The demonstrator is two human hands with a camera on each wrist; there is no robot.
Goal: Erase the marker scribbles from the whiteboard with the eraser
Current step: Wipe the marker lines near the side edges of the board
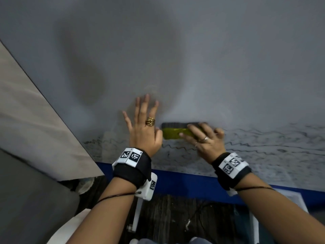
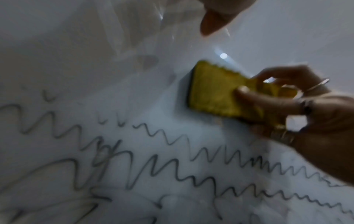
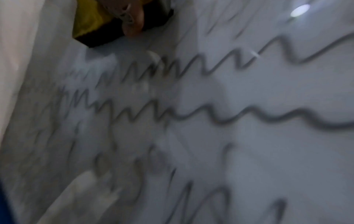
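From the head view, the left hand (image 1: pixel 143 127) lies flat against the whiteboard (image 1: pixel 193 59), fingers straight and spread, holding nothing; it wears a gold ring. Just to its right, the right hand (image 1: pixel 204 140) grips the eraser (image 1: pixel 173 132), fingers curled over its yellow back, the dark felt side pressed to the board. The eraser sits at the upper edge of the black marker scribbles (image 1: pixel 263 143), which run in wavy rows along the lower part of the board above a blue frame (image 1: pixel 184 180). Above the eraser the board looks wiped, grey and smudged. Both wrists carry black bands with black-and-white tags.

In the left wrist view, the eraser (image 2: pixel 220 94) lies flat on the board with the right hand (image 2: pixel 298 106) clasping its far end, thumb on the yellow top. Zigzag scribbles (image 2: pixel 172 166) fill the area below it. One left fingertip (image 2: pixel 212 22) shows at the top.

The right wrist view is blurred: the eraser (image 3: pixel 90 22) appears at the top left, a finger (image 3: pixel 134 22) bent over it, with wavy scribbles (image 3: pixel 210 115) spreading beneath.
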